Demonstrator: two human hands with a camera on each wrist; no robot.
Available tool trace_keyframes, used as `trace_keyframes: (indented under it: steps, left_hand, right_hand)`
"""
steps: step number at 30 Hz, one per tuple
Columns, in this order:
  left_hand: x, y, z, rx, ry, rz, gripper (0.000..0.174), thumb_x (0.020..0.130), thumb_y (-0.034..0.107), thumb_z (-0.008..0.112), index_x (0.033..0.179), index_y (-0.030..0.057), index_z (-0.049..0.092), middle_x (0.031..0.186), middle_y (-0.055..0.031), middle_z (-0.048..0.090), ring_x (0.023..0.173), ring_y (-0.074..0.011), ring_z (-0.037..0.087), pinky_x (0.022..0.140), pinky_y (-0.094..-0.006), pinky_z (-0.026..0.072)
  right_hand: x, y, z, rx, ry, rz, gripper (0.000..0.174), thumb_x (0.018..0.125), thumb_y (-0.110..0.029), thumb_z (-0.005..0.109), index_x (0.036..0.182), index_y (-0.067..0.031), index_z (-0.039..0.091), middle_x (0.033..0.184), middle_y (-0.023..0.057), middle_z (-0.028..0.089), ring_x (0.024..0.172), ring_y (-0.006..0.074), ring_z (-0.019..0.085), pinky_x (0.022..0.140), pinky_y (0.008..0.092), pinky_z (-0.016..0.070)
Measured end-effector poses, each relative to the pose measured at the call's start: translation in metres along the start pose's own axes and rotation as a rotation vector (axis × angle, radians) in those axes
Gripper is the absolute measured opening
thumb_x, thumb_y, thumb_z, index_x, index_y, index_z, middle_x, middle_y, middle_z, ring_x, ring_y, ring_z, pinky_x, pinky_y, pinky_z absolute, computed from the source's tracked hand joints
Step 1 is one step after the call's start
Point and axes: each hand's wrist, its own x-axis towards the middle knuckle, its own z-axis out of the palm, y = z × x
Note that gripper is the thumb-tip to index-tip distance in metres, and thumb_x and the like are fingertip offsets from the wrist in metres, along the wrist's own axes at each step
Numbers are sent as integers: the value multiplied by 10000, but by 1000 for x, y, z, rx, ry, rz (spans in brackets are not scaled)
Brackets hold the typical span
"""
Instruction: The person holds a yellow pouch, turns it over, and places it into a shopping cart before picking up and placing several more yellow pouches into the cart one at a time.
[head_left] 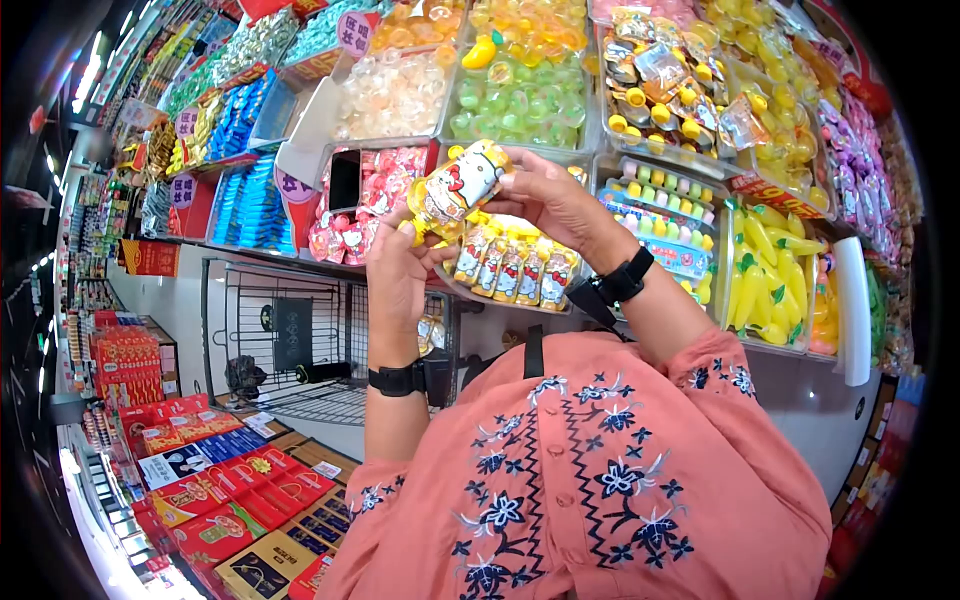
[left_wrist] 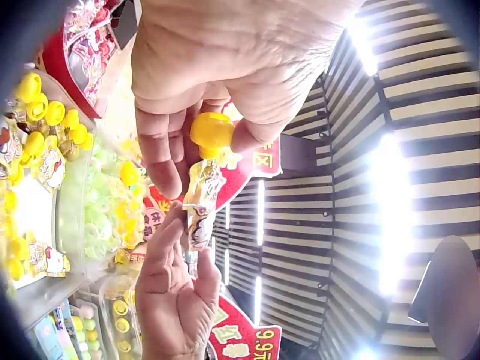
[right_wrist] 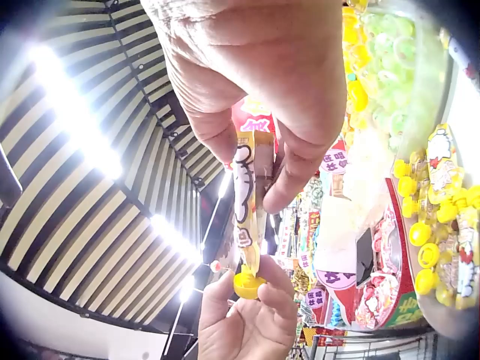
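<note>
A yellow spouted pouch (head_left: pixel 462 183) with a white cartoon cat on its front is held up between both hands, tilted, over the candy bins. My left hand (head_left: pixel 398 285) pinches it at the yellow cap (left_wrist: pixel 211 133), thumb on one side and fingers on the other. At the opposite end my right hand (head_left: pixel 548 203) grips the pouch's edge between thumb and fingers. Below the hands, a clear bin holds similar pouches (head_left: pixel 515 268) standing in a row. A black phone (head_left: pixel 345 181) lies on pink packets (head_left: pixel 397 170) left of the pouch.
Bins of green jelly cups (head_left: pixel 520 105), clear cups (head_left: pixel 390 92) and more yellow-capped pouches (head_left: pixel 660 95) rise behind the hands. Yellow banana-shaped packs (head_left: pixel 770 275) are at the right. A wire shopping cart (head_left: pixel 285 390) stands at the left, near red gift boxes (head_left: pixel 260 485).
</note>
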Motion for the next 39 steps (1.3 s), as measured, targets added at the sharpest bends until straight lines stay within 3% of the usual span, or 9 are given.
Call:
trace_keyframes:
  steps: [5, 10, 19, 30, 37, 38, 39]
  left_hand:
    - [-4, -4, -1, 125, -157, -125, 456, 964, 177, 511, 1368, -23, 445, 1224, -132, 618, 994, -192, 669, 804, -324, 591]
    - [-5, -14, 13, 179, -40, -177, 361, 1062, 308, 478, 1235, 4, 567, 968, -51, 672, 721, -86, 625, 594, -237, 514]
    - [-4, -23, 29, 185, 2, -89, 374, 1076, 326, 444, 1223, 9, 578, 960, -43, 669, 701, -55, 594, 540, -196, 483]
    - [1, -33, 28, 187, 40, -122, 376, 1061, 353, 470, 1194, 23, 593, 927, -38, 678, 699, -73, 624, 522, -212, 488]
    - [9, -86, 6, 343, -60, -339, 412, 1020, 333, 533, 1262, 0, 532, 1033, -70, 657, 770, -132, 664, 561, -227, 531]
    - [6, -89, 6, 354, -101, -405, 421, 1008, 273, 562, 1300, -23, 488, 1111, -116, 644, 877, -188, 696, 590, -244, 548]
    - [6, -95, 5, 406, -101, -399, 416, 1005, 264, 568, 1290, -28, 489, 1113, -122, 642, 871, -188, 696, 584, -246, 547]
  right_hand:
    - [3, 4, -5, -89, 68, 14, 408, 980, -186, 617, 1324, 12, 520, 1153, 106, 631, 1005, 184, 676, 868, 314, 588]
    - [4, 9, -10, -147, 98, 71, 351, 983, -210, 620, 1253, 7, 560, 1032, 88, 667, 896, 164, 690, 782, 309, 606]
    - [2, 17, -9, -305, 157, 103, 186, 993, -249, 604, 1006, -66, 576, 907, 43, 645, 806, 115, 660, 723, 273, 580]
    - [1, 16, -15, -320, 184, 74, 161, 993, -247, 588, 966, -90, 564, 897, 24, 626, 808, 108, 631, 737, 277, 552]
    - [-7, 34, -55, -313, 420, 168, 107, 955, -202, 590, 949, -99, 562, 902, 0, 590, 826, 103, 593, 759, 271, 527]
    - [-6, 42, -69, -321, 459, 182, 101, 948, -195, 588, 946, -98, 560, 894, -1, 585, 822, 105, 589, 757, 274, 525]
    - [-5, 47, -79, -330, 500, 195, 96, 942, -189, 587, 943, -97, 558, 886, -2, 579, 818, 107, 585, 756, 277, 523]
